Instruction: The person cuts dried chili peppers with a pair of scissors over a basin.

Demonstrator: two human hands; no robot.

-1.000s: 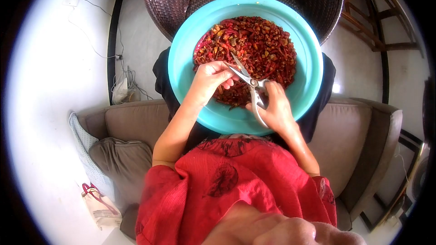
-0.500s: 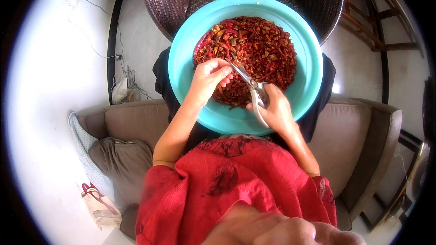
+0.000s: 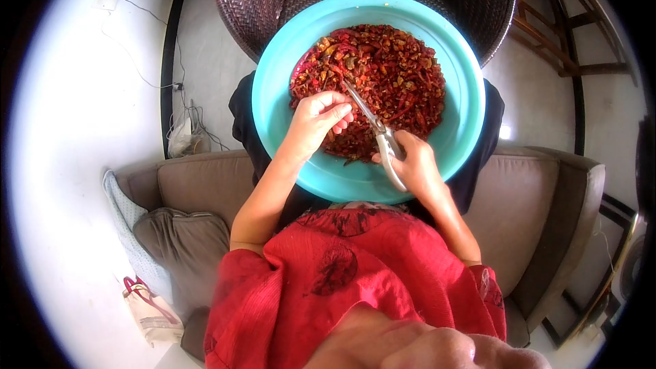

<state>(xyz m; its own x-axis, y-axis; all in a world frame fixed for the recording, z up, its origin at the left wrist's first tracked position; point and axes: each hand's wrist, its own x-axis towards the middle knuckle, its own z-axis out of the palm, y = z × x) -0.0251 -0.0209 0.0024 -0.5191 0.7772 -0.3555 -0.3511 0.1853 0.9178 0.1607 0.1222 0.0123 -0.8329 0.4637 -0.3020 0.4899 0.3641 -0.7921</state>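
Note:
My right hand (image 3: pixel 413 166) is wrapped around the pale grey handles of a pair of scissors (image 3: pixel 373 117). Their blades are together and point up and left over the dried red chilies (image 3: pixel 403 72). These lie cut and in longer pieces in a wide turquoise basin (image 3: pixel 459 138). Close to the blades' left side, my left hand (image 3: pixel 320 121) has thumb and fingers pinched together above the chilies. Whatever the pinch holds is hidden by the fingers or too small to name.
The basin rests on my lap, against a dark woven wicker chair (image 3: pixel 249 10). I sit on a brown sofa (image 3: pixel 523 195), with a brown cushion (image 3: pixel 184 246) at the left. A wooden stool (image 3: pixel 570 20) stands far right; cords and a plastic bag (image 3: pixel 188 138) lie left.
The scissor blades, apart before, have come together. My left hand has shifted very slightly, still pinched beside the blades.

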